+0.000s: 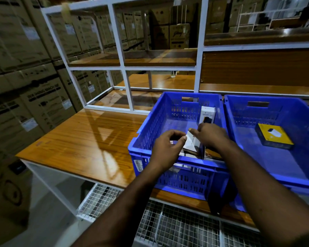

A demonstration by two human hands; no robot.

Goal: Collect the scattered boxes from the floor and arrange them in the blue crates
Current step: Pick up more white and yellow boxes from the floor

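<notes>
Two blue crates stand side by side on a wooden table. Both my hands reach into the left crate point(144, 145). My left hand point(168, 147) and my right hand point(210, 134) pinch a small white box point(191, 142) between them, held tilted near the crate's front wall. A taller white box point(207, 114) stands upright against the left crate's far right corner. More boxes lie under my hands, mostly hidden. The right crate point(292, 111) holds a flat yellow and black box point(274, 136) on its floor.
The wooden table point(82, 145) extends to the left of the crates. A white metal shelf frame point(127, 82) with wooden boards rises behind. Stacked cardboard cartons point(25, 77) fill the left side. Wire mesh shelving point(168, 223) sits under the table edge.
</notes>
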